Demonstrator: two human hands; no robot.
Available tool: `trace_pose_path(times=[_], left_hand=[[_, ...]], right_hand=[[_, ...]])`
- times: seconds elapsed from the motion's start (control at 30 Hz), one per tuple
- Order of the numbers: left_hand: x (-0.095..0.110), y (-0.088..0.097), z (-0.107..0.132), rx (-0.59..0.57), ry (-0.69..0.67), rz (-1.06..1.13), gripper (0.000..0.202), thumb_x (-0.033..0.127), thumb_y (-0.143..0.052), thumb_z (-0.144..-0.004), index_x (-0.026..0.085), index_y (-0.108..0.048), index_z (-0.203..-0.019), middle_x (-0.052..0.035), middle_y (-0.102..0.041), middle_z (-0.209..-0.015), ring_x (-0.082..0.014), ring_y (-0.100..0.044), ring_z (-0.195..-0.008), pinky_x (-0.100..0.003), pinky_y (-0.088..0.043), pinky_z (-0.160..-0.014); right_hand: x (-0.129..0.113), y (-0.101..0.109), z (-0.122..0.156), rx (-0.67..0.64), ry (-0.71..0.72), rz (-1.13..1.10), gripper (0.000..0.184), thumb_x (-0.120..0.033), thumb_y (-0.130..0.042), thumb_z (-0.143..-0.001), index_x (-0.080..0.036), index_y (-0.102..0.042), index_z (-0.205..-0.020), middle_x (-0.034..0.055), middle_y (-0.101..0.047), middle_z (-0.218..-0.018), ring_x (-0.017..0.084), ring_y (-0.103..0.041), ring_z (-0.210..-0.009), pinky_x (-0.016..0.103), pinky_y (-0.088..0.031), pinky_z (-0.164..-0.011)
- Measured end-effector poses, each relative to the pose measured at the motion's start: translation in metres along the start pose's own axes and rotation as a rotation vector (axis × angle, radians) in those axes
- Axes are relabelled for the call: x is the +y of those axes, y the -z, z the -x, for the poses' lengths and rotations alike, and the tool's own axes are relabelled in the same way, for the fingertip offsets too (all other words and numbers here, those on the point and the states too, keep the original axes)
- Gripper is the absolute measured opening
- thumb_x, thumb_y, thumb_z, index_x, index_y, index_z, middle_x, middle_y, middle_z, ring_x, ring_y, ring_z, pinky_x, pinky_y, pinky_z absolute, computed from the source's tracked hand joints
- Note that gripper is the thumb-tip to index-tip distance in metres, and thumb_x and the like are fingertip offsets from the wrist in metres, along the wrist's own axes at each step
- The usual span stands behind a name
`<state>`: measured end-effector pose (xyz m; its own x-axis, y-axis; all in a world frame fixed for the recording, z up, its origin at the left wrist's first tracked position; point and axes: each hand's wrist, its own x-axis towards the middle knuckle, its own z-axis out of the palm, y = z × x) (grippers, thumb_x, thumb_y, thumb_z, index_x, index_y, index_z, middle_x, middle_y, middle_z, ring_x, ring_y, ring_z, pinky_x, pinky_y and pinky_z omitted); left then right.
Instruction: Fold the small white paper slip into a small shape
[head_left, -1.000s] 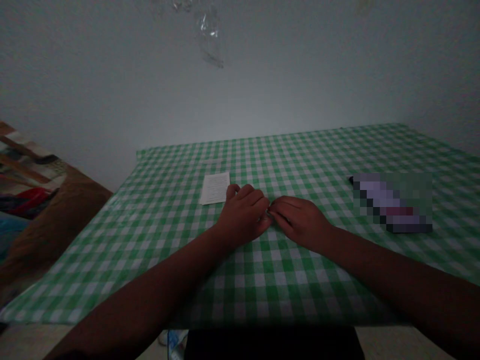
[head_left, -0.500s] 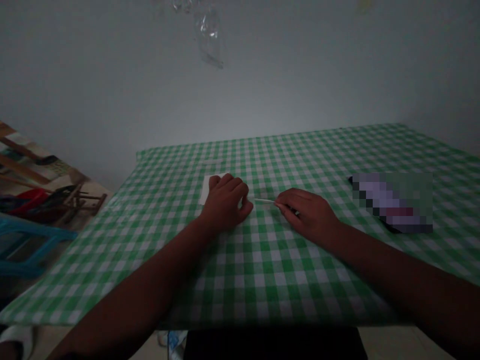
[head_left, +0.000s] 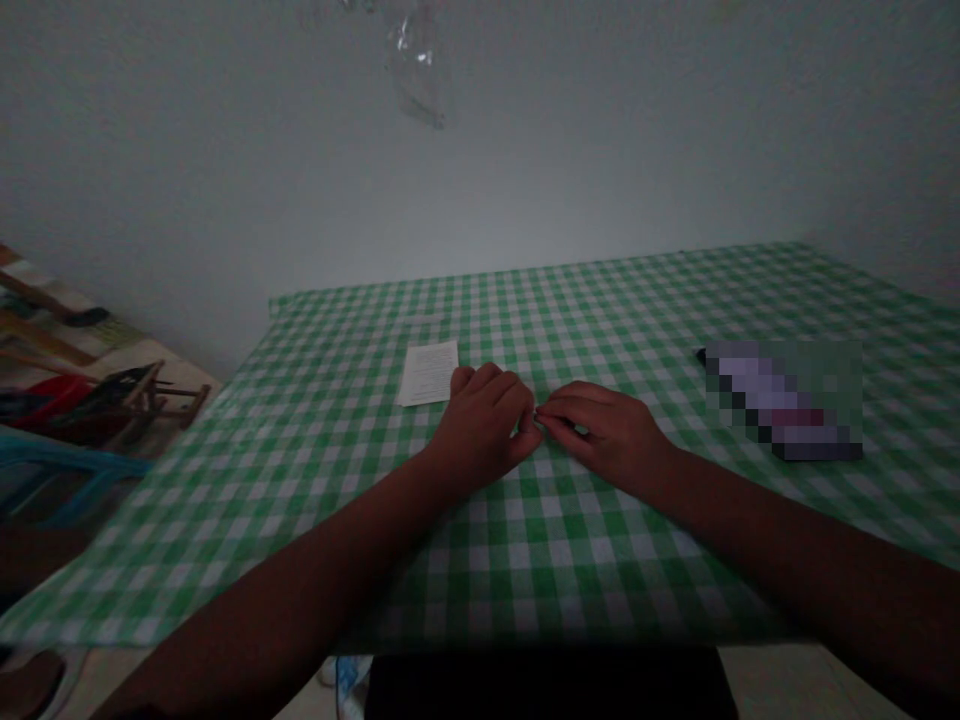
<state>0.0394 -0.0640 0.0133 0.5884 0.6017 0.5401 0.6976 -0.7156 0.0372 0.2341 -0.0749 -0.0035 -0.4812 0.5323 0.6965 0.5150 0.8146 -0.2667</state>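
On green gingham tablecloth (head_left: 630, 300) — left hand (head_left: 480, 430), right hand (head_left: 604, 435) curled, fingertips touching — grip unclear.

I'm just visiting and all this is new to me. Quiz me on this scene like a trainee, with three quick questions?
1. Which lies nearer the white paper slip: the left hand or the right hand?
2. True or false: the pixelated object lies to the left of the slip.
3. What pattern covers the tablecloth?

Key: 1. the left hand; 2. false; 3. green-and-white checks.
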Motion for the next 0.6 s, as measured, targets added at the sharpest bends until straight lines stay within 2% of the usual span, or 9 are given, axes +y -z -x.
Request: trace_pose_path(times=[0.3,0.6], left_hand=[[0.0033,0.001,0.0019,-0.011,0.008,0.06,0.002,0.019,-0.056,-0.083,0.019,-0.057,-0.082,-0.003,-0.067,-0.085,-0.021,-0.052,-0.086,-0.039,-0.032,-0.077],[0.0094,0.0038,-0.0004,-0.001,0.008,-0.032,0.004,0.02,-0.054,-0.081,0.019,-0.054,-0.078,-0.0032,-0.065,-0.081,-0.0215,-0.052,-0.084,-0.039,-0.032,-0.074]], right_hand=[[-0.0042,0.0004,-0.0006,-0.045,-0.012,0.009,0.014,-0.014,-0.052,-0.094,-0.016,-0.063,-0.086,0.006,-0.067,-0.083,0.017,-0.063,-0.077,0.031,-0.055,-0.071],[-0.0056,0.0014,-0.003,0.006,0.031,-0.045,0.016,-0.014,-0.048,-0.094,-0.017,-0.062,-0.087,0.0064,-0.066,-0.083,0.018,-0.063,-0.078,0.033,-0.055,-0.07]])
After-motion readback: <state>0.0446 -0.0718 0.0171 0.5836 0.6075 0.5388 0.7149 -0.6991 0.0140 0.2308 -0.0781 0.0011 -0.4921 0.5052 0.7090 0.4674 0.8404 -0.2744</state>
